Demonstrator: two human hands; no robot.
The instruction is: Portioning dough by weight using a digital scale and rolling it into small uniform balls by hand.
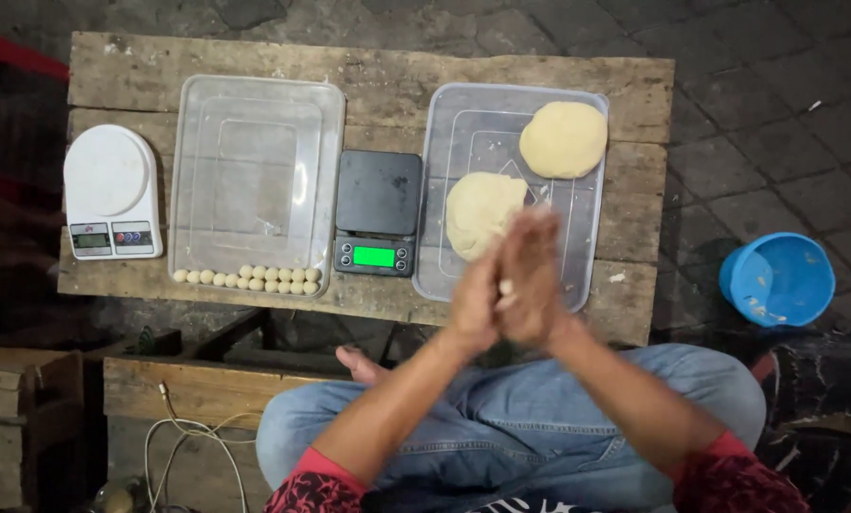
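Left hand (478,299) and right hand (532,280) pressed palm to palm, blurred, fingers aimed away from the body toward the far edge of the counter (387,90). Pinched between the palms, a small pale piece of dough (506,286), soft and off-white, only a sliver showing at the seam; true shape and long axis impossible to tell. Both hands flat against that piece, neither curled into a fist.

Just beyond the fingertips, a clear plastic tray (582,256), rectangular, round-cornered, long side running away from the body. Inside it, two big dough lumps, smooth and cream-coloured: the nearer lump (478,211) partly hidden behind the fingers, the farther lump (563,139) round and domed in the tray's far right corner.

Left of that tray, a black digital scale (378,211), matt, squarish, with a lit green display facing the body. Further left, a second clear tray (255,161), with one row of small dough balls (247,278), pale and even, lined along its near edge. At the far left, a white scale (112,190), glossy, rounded.

Counter of rough, weathered planks, grain running left to right. On the stone paving to the right, a blue plastic bucket (777,278), smeared inside. Below the hands, crossed legs in blue jeans (501,418), red patterned sleeves at the bottom edge.
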